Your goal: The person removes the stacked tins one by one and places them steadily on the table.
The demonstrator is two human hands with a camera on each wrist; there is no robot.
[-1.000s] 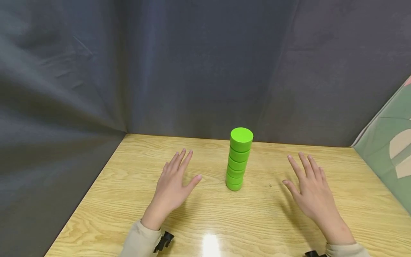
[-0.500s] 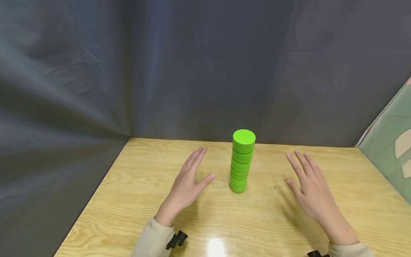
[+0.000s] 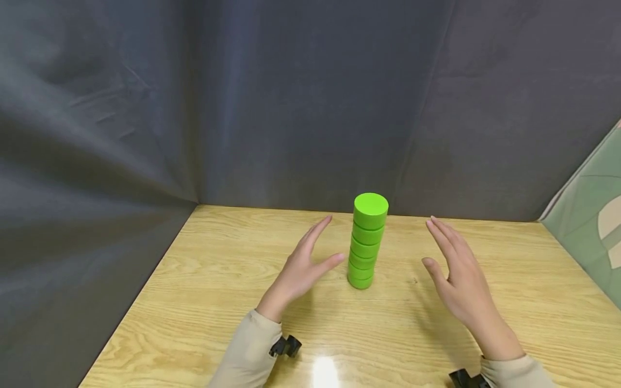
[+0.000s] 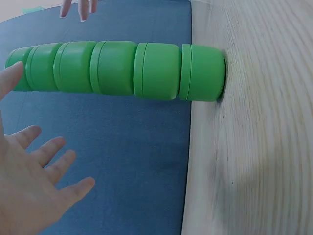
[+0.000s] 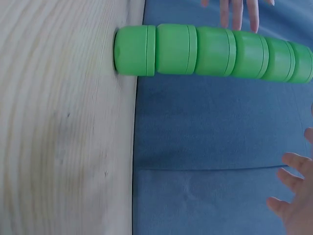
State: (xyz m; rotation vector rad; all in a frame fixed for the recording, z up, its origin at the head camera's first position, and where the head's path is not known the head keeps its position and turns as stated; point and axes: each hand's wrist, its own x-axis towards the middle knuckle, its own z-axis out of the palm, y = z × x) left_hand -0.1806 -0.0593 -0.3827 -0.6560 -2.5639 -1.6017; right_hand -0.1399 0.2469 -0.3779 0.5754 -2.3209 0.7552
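A tall stack of several green round lidded containers stands upright on the wooden table, its tiers slightly offset from one another. In the left wrist view the stacked containers appear sideways, the lowest one flat on the wood. My left hand is raised just left of the stack, fingers extended and thumb pointing toward it. To the right, farther from the stack, my right hand is held up with fingers extended and thumb apart. Neither hand holds anything. The right wrist view shows the containers between both hands.
The light wooden table ends at a dark grey cloth hanging behind and on the left. A green patterned panel borders the right side. Black wrist devices sit at both cuffs.
My left hand has moved right, close to the stack, and turned its palm toward it. My right hand has shifted slightly left and turned inward. The stack stays standing.
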